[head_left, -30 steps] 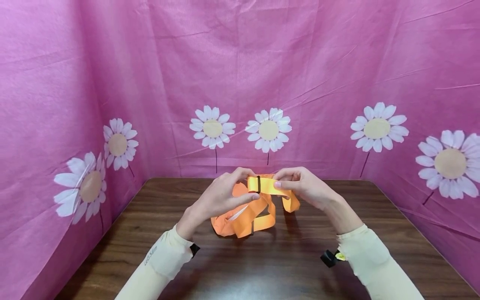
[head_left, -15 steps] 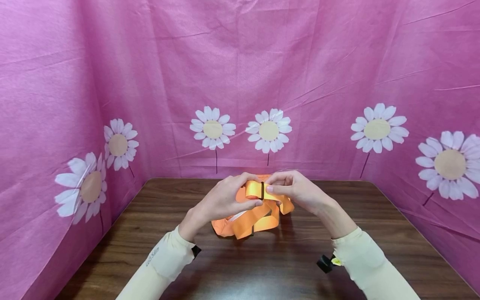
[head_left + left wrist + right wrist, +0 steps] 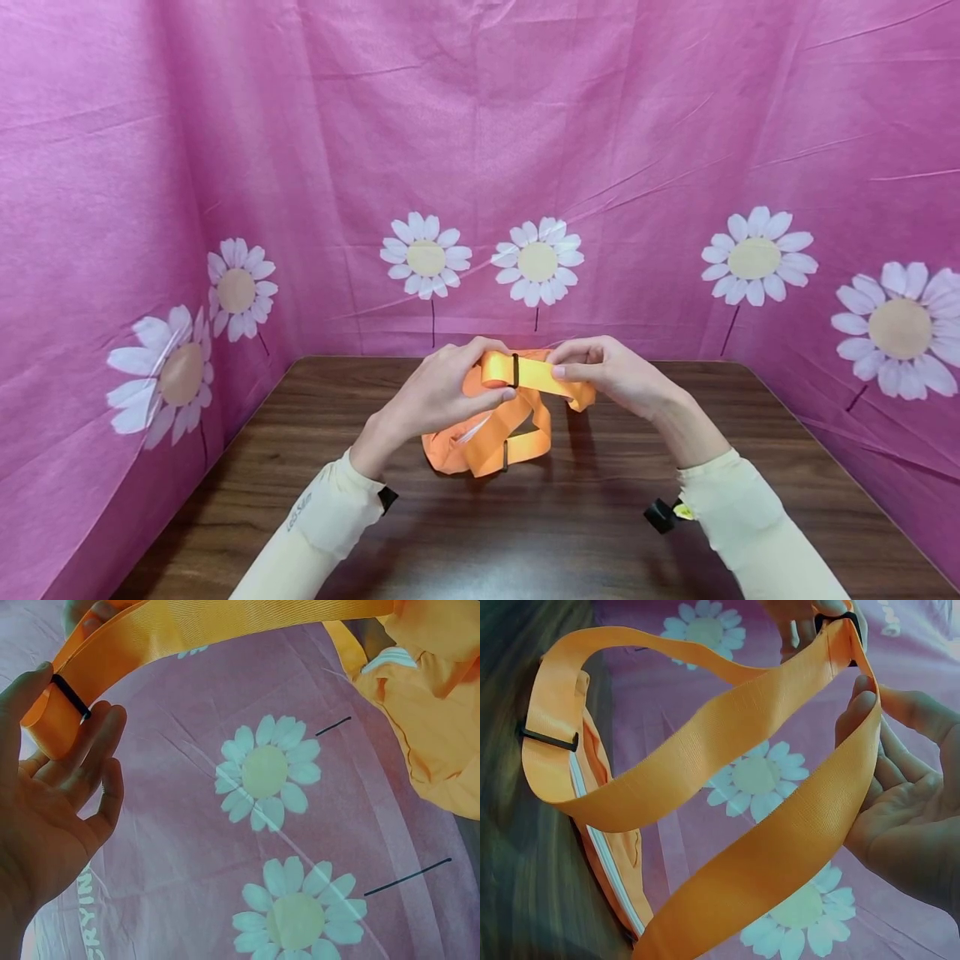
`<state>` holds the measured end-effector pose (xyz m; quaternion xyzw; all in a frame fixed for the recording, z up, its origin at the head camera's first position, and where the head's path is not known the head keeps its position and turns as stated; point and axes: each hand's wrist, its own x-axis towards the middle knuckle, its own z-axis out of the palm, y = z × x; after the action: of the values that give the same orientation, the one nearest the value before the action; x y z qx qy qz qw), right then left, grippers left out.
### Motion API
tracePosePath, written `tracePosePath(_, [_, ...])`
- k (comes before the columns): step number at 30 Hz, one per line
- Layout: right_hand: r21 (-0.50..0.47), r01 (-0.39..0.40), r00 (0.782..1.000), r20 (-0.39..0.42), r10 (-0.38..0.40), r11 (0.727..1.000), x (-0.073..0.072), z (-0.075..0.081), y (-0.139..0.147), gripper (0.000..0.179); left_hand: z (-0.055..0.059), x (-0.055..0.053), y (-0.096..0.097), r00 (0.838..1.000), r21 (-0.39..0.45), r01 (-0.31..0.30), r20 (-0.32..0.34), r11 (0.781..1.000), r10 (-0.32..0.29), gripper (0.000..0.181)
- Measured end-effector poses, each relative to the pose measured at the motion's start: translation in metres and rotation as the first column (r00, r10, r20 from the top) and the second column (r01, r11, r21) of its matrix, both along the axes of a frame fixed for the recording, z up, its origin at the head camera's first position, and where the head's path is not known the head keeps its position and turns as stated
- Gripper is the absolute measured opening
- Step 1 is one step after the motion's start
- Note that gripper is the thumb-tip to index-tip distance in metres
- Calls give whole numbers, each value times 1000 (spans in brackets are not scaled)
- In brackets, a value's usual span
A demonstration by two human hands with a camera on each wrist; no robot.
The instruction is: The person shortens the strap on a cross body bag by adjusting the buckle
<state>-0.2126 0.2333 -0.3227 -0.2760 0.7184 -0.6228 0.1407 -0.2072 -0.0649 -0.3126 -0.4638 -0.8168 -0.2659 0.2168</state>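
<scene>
An orange bag with a white zipper lies on the table, its wide orange strap lifted in loops above it. My left hand pinches the strap's folded end beside a black slider buckle, thumb on one side and fingers on the other. To the right of that buckle, my right hand pinches the strap between thumb and fingers. A loop of strap hangs below the right hand. Another black buckle sits lower on the strap, near the bag. Both hands partly hide the bag in the head view.
Beneath everything is a dark wood-grain table. A pink cloth printed with white daisies hangs along its back and both sides. Each sleeved wrist bears a small black device, such as the wrist camera on the right.
Half a second ago my right fingers were at the buckle; now they are farther right along the strap. The left hand, with the buckle, has shifted slightly left. The bag stays put.
</scene>
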Motion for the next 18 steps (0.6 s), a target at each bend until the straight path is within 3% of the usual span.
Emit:
tracePosePath(9, [-7, -7, 1000, -25, 6, 1000, 4, 1, -5, 22, -5, 1, 3, 996, 13, 56, 62, 998, -57, 49])
tracePosePath(18, [56, 15, 998, -57, -11, 998, 8, 1, -17, 20, -9, 1, 8, 990, 6, 102, 98, 995, -102, 48])
